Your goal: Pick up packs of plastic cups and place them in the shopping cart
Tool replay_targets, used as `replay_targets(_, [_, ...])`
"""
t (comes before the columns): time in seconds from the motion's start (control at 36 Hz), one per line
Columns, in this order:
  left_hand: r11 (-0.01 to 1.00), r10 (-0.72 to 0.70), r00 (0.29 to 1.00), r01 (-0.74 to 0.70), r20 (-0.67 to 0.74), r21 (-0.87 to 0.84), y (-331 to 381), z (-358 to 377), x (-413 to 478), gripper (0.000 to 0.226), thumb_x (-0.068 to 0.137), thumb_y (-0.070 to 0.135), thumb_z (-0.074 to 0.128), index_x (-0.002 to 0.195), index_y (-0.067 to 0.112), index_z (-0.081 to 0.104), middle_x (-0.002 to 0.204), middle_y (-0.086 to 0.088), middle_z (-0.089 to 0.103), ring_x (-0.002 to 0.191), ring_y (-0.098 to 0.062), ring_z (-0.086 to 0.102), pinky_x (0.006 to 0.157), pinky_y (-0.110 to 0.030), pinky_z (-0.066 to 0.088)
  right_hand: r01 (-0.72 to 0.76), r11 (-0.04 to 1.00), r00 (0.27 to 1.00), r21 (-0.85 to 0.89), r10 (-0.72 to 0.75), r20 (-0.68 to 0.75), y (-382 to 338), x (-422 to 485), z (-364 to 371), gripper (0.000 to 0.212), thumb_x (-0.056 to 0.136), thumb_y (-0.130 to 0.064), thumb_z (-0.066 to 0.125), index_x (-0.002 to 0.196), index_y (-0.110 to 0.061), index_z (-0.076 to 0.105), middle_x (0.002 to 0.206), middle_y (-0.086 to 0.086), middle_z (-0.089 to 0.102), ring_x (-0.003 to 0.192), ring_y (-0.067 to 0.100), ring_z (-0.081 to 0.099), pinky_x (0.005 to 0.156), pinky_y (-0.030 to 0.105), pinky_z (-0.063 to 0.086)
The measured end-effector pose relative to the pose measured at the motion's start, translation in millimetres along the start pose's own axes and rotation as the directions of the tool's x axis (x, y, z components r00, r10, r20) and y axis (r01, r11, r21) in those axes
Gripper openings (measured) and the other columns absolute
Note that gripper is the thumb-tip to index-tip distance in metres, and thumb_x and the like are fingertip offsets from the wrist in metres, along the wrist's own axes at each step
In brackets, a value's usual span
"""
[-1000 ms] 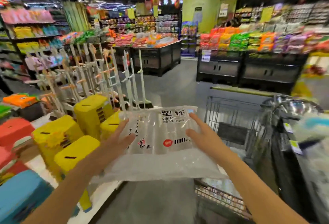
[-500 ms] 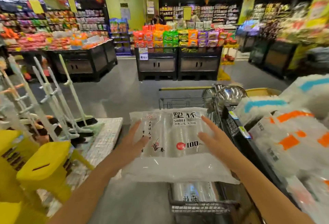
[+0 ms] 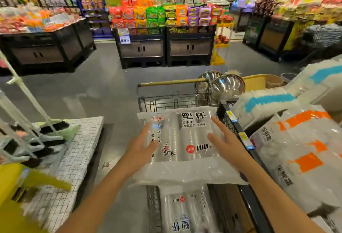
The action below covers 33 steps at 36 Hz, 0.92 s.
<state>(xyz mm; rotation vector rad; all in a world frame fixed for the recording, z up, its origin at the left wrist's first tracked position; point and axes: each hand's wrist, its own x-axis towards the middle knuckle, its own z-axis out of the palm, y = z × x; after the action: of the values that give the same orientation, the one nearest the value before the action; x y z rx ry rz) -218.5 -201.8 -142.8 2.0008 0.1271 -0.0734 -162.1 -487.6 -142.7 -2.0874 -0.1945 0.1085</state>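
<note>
Above the cart (image 3: 166,101), both flat hands still carry the cup pack (image 3: 185,140), now lower.

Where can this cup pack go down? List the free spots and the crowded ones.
Free: the shopping cart basket's far end, between its front wires and the cup pack; the checkered platform right of the brooms. Crowded: the cart's near end holds another pack; bagged goods fill the right shelf.
</note>
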Motion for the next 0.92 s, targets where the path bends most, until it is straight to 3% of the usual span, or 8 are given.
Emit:
replay_targets(0.17, [0.994,-0.108,0.993,0.110,-0.044,0.027,-31,39,75,0.066,0.096,0.042,0.055,0.149,0.054,0.017,0.153,0.011,0.023,0.144,-0.008,0.018,0.116,-0.039,0.021,-0.021,1.000,0.996,0.011,0.020,0.082,56,76,1,0.061,0.099,-0.037,0.055,0.151,-0.047,0.026,0.147,-0.025,0.032,0.126,-0.010,0.036,0.105,0.026,0.032])
replay_targets(0.28, [0.989,-0.139,0.989,0.142,-0.057,0.045,-62,62,118,0.069,0.095,0.036,0.057,0.147,0.056,0.016,0.157,0.014,0.021,0.146,-0.009,0.017,0.117,-0.038,0.019,-0.052,0.999,0.992,0.008,0.050,0.117,95,116,12,0.062,0.099,-0.034,0.056,0.153,-0.043,0.026,0.148,-0.030,0.028,0.134,-0.011,0.025,0.110,0.024,0.026])
replay_targets(0.42, [0.983,-0.174,0.983,0.176,-0.055,0.043,-107,91,168,0.070,0.098,0.024,0.055,0.145,0.055,0.013,0.146,0.027,0.015,0.140,0.000,0.013,0.115,-0.031,0.013,-0.148,0.989,0.976,0.030,0.141,0.168,149,157,37,0.062,0.099,-0.033,0.056,0.151,-0.048,0.025,0.144,-0.032,0.033,0.130,-0.014,0.034,0.108,0.025,0.032])
replay_targets(0.58, [0.962,-0.269,0.962,0.270,-0.032,0.028,-196,128,229,0.068,0.099,0.023,0.052,0.149,0.052,0.016,0.142,0.017,0.023,0.131,0.000,0.018,0.109,-0.030,0.016,-0.227,0.974,0.964,0.002,0.224,0.146,230,194,89,0.062,0.101,-0.027,0.053,0.153,-0.043,0.022,0.140,-0.038,0.031,0.122,-0.030,0.027,0.104,0.005,0.024])
replay_targets(0.67, [0.949,-0.315,0.949,0.315,-0.022,-0.008,-240,147,246,0.066,0.100,0.024,0.051,0.149,0.054,0.018,0.141,0.019,0.023,0.133,0.001,0.017,0.112,-0.032,0.017,-0.272,0.961,0.949,-0.046,0.276,0.150,273,205,118,0.061,0.101,-0.038,0.050,0.152,-0.050,0.018,0.147,-0.028,0.030,0.134,-0.010,0.026,0.110,0.024,0.024])
replay_targets(0.81, [0.916,-0.400,0.912,0.401,-0.084,-0.009,-296,176,261,0.066,0.100,0.026,0.050,0.141,0.067,0.018,0.153,0.009,0.024,0.144,-0.011,0.021,0.119,-0.044,0.021,-0.346,0.935,0.917,-0.083,0.356,0.183,334,221,164,0.060,0.102,-0.033,0.048,0.151,-0.053,0.018,0.147,-0.017,0.028,0.141,0.007,0.025,0.112,0.033,0.025])
replay_targets(0.86, [0.902,-0.430,0.898,0.431,-0.095,-0.009,-313,184,265,0.065,0.100,0.030,0.050,0.139,0.070,0.017,0.153,0.010,0.023,0.142,-0.011,0.024,0.117,-0.044,0.024,-0.360,0.927,0.906,-0.107,0.375,0.195,350,230,176,0.060,0.102,-0.030,0.047,0.152,-0.048,0.020,0.156,-0.013,0.023,0.145,0.009,0.021,0.115,0.034,0.022])
replay_targets(0.92, [0.895,-0.441,0.890,0.446,-0.116,0.014,-327,189,271,0.064,0.099,0.035,0.049,0.140,0.070,0.013,0.154,0.013,0.020,0.139,-0.009,0.026,0.114,-0.044,0.025,-0.325,0.939,0.917,-0.109,0.341,0.206,360,239,188,0.058,0.102,-0.032,0.048,0.151,-0.045,0.020,0.155,-0.021,0.021,0.143,0.000,0.016,0.120,0.034,0.018])
